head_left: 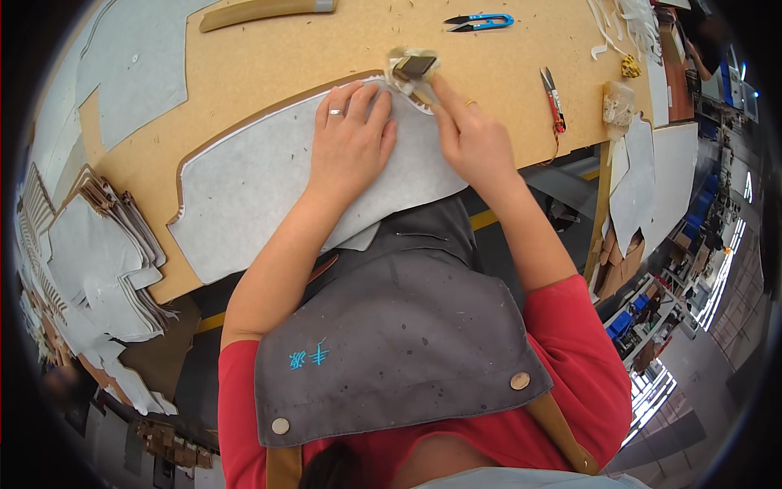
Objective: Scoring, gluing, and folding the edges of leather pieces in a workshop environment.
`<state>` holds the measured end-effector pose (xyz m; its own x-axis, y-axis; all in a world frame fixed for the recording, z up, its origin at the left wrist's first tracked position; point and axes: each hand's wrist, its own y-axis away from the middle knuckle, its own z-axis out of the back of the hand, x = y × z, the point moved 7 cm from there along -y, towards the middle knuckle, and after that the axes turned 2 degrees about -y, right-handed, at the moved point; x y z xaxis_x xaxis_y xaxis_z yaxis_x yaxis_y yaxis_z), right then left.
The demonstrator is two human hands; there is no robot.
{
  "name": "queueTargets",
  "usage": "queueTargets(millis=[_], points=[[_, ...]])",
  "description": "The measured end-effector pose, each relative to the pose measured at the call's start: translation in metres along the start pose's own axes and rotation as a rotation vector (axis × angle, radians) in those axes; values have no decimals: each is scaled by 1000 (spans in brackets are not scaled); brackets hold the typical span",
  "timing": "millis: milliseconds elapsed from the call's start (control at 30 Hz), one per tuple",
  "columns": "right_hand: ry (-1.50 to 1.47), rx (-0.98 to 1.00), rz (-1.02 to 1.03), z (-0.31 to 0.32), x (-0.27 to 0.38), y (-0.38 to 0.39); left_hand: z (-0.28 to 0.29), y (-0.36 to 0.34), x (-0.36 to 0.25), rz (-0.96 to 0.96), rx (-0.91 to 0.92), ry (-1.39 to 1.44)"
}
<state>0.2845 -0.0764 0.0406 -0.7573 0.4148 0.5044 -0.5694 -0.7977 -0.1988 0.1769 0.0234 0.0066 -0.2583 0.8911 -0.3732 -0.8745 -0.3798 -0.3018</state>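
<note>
While the left hand [352, 138] lay flat and open on the large grey felt panel [261, 191], whose long axis ran left to right along the brown counter [269, 57], the right hand [468, 134] pinched a small dark block [414, 67] at the panel's upper right edge.

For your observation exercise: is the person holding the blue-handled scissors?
No, the blue-handled scissors lie untouched on the table, far from both hands.
</note>
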Motion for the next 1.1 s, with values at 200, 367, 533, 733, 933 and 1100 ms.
queueTargets(millis=[200,367,533,733,933,1100], points=[[39,27,36,-6,2,-12,2,0,-1,-12,5,-8],[72,185,-44,-21,2,-14,2,5,-2,-4,0,16],[77,149,-18,-23,12,-17,6,0,-1,-24,-43,25],[-126,-120,19,1,13,-20,10,7,3,3,-50,39],[47,102,-87,-12,5,-32,35,28,26,63,-126,109],[136,-200,235,21,-2,-36,106,98,118,577,-241,-393]])
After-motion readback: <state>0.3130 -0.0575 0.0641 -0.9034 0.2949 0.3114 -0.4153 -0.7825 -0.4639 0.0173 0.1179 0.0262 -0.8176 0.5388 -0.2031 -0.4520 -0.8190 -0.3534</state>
